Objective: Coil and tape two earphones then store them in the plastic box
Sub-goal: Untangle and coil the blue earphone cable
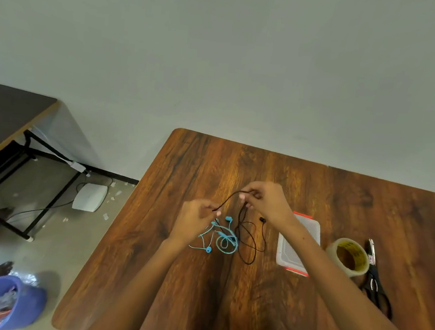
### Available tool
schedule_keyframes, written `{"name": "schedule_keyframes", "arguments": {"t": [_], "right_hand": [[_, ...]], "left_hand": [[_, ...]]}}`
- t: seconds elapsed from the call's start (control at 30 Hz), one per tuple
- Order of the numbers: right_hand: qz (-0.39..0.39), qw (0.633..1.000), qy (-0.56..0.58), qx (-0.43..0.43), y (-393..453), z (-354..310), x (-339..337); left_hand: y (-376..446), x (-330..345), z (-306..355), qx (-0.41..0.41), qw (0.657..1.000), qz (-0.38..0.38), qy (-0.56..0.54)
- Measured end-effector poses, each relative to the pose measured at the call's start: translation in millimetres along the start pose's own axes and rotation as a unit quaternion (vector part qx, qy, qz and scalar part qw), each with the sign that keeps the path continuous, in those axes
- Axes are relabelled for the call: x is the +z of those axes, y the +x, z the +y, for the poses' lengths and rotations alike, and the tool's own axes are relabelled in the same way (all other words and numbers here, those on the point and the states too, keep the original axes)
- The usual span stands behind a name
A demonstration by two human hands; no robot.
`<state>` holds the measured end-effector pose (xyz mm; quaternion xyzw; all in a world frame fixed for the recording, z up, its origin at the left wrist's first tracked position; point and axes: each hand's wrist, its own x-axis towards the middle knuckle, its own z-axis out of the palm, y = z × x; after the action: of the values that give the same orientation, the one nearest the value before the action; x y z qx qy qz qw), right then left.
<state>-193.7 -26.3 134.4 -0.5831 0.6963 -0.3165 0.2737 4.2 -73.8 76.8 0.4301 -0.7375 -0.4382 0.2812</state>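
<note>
Hands work above the middle of the worktop (pixel 313 188), and I see both pinching the black earphone (pixel 247 241). My left hand (pixel 193 221) has its grip pressed on one end of the black cord, fingers curled round it. My right hand (pixel 267 201) pinches the cord a little farther toward the far edge, thumb and fingertips pressed together on it. Between the two grips the cord arcs upward, off the wood. From the right grip the rest of the black cord hangs down and lies in loose loops on the worktop, one earbud resting just beside my right wrist.

The blue earphone (pixel 224 241) lies on the worktop just under and beside my left hand, partly wound into a small coil, with its buds and loose ends spread out around it. Its coil touches or overlaps the black loops; I cannot tell which lies on top.

The box (pixel 288 253), clear plastic with red clasps, sits toward the right edge, partly hidden under my right forearm. Its lid looks shut, though I cannot be sure. A tape roll (pixel 347 257) stands just beside the box, on its right. Scissors (pixel 374 278) with black handles lie next to the tape, nearest the right edge.
</note>
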Motion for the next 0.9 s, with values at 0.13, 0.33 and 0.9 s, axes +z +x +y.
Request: {"name": "schedule_keyframes", "arguments": {"t": [0.13,0.33,0.9], "right_hand": [[-0.008,0.997,0.061,-0.039,-6.8,-39.8,-26.1],[0.001,0.986,0.153,-0.061,-13.7,-80.6,-44.2],[0.115,0.947,0.298,0.026,-34.1,-78.5,-60.6]], "left_hand": [[-3.2,-4.0,12.8,0.016,0.999,-0.029,-0.026],[-1.0,-3.5,35.9,0.004,0.991,-0.073,-0.11],[24.2,17.0,52.0,0.015,0.975,-0.189,-0.12]]}}
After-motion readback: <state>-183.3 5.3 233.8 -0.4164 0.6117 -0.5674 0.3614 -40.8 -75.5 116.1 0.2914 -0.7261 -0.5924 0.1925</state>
